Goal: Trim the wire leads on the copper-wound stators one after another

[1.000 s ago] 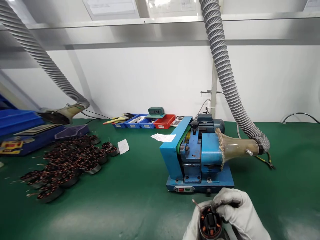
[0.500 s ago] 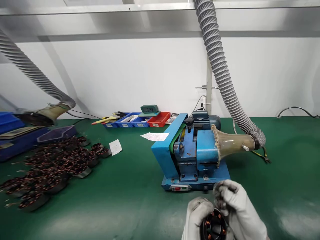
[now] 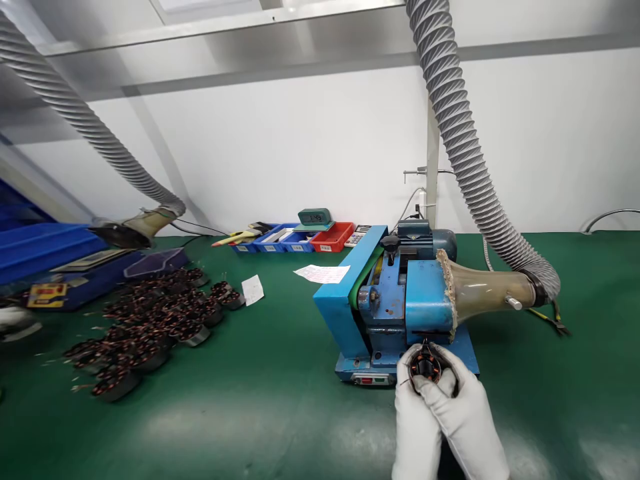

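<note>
Both my hands wear white gloves and together hold a round motor stator (image 3: 425, 366) wound with copper wire. My left hand (image 3: 413, 413) grips it from the left and below. My right hand (image 3: 463, 410) closes round its right side. The stator is raised right in front of the blue bench machine (image 3: 395, 303), near the slot under its blue housing. A grey ribbed hose (image 3: 465, 153) with a clear funnel (image 3: 487, 291) joins the machine's right side.
A heap of several copper-wound stators (image 3: 150, 320) lies on the green mat (image 3: 250, 407) at the left. A second hose with a nozzle (image 3: 130, 230) hangs over blue trays (image 3: 45, 247) far left. Small blue and red bins (image 3: 300, 239), a clock and paper slips sit toward the wall.
My hands have lifted the stator forward and up, from the bottom edge of the view to the front of the blue machine. The view has shifted slightly.
</note>
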### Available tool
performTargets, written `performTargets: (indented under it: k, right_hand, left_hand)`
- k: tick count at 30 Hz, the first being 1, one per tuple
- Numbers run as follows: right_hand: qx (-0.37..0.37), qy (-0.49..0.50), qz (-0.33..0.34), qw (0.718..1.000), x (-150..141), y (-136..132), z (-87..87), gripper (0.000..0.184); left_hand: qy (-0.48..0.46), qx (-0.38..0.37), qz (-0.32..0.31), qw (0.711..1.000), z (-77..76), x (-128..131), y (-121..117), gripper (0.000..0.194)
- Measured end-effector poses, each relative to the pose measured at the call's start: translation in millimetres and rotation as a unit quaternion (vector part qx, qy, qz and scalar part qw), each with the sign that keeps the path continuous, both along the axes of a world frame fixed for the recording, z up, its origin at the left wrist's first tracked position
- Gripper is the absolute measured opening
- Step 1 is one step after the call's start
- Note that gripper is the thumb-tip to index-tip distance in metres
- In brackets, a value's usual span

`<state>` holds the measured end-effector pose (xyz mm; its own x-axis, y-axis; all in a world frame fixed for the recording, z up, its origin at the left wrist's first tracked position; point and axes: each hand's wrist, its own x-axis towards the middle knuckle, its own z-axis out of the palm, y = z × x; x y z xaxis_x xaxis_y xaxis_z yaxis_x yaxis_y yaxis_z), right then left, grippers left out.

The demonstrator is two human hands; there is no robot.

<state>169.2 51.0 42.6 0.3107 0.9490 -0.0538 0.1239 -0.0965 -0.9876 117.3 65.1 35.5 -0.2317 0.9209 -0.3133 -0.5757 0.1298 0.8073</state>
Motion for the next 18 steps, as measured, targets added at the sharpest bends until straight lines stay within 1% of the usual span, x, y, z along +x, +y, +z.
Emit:
performTargets:
  k: [3, 5, 6, 8, 13, 16, 18]
  right_hand:
    - [0.034, -0.024, 0.013, 0.999, 4, 14, -0.1, 0.042]
    - [0.041, -0.032, 0.019, 0.998, 5, 18, 0.6, 0.04]
    - [0.04, -0.032, 0.017, 0.999, 5, 17, 1.3, 0.041]
    - [0.032, -0.029, 0.009, 0.999, 6, 16, 3.8, 0.043]
    - [0.008, -0.02, -0.007, 1.0, 8, 16, 13.2, 0.046]
    - [0.012, -0.022, -0.023, 0.999, 7, 10, 13.3, 0.041]
    - [0.0, 0.027, -0.025, 0.999, 4, -2, 10.3, 0.039]
  left_hand:
    - [0.084, 0.011, -0.004, 0.996, -0.5, 0, 10, 0.044]
    - [0.141, 0.009, -0.017, 0.99, -0.1, -2, 12, 0.045]
    - [0.155, 0.006, -0.023, 0.988, 0.3, -3, 13, 0.046]
    - [0.16, 0.005, -0.039, 0.986, 1.1, -3, 14, 0.047]
    - [0.151, 0.041, -0.064, 0.986, 3.2, 1, 17, 0.045]
    - [0.194, 0.031, -0.06, 0.979, 2.0, -2, 9, 0.045]
    - [0.233, 0.05, -0.063, 0.969, -1.7, -10, -5, 0.039]
